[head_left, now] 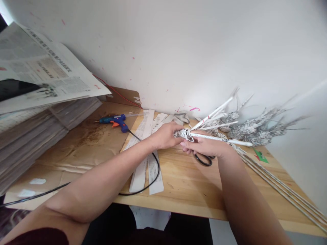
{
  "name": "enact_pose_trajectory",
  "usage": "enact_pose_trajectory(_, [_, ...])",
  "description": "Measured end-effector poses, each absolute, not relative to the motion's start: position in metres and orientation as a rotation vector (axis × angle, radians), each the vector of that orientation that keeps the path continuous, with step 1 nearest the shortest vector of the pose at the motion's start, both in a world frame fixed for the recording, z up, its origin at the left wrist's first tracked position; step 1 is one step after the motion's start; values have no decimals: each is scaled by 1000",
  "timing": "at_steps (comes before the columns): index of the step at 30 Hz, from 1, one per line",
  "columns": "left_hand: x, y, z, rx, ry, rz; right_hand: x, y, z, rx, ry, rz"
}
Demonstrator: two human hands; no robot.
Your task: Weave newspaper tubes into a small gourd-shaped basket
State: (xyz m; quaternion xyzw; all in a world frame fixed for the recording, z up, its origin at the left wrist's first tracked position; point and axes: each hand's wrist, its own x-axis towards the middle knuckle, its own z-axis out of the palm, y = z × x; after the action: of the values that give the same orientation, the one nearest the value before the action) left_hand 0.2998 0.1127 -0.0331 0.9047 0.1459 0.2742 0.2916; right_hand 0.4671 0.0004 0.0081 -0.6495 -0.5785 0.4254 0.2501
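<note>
Newspaper weave is lying between both hands

The left hand (167, 135) is grasping the woven newspaper piece (183, 133) by its left end. The right hand's (203, 144) fingers are curling against its lower side; whether they are clasping it, I cannot tell. Its long axis is running left to right, rolled-paper tubes (217, 136) fanning rightward; neither hand is clearly nearer. Black-handled scissors (204, 160) are showing just below the right fingers, wooden tabletop (184, 190) lying beneath, white wall (163, 51) standing beyond.
</note>
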Motion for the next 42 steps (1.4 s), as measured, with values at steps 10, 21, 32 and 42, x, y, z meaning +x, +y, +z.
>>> enact_pose_trajectory(10, [299, 110, -29, 2257, 344, 778, 474, -7, 16, -1720, -1625, 1193])
enact_pose_trajectory(21, [302, 118, -35, 2127, 450, 852, 475, -6, 23, -1678, -1547, 749])
enact_pose_trajectory(32, [301, 116, -33, 2045, 462, 796, 472, 1, 20, -1581, -1311, 731])
enact_pose_trajectory(42, [301, 117, -35, 2111, 488, 852, 467, 5, 15, -1615, -1341, 760])
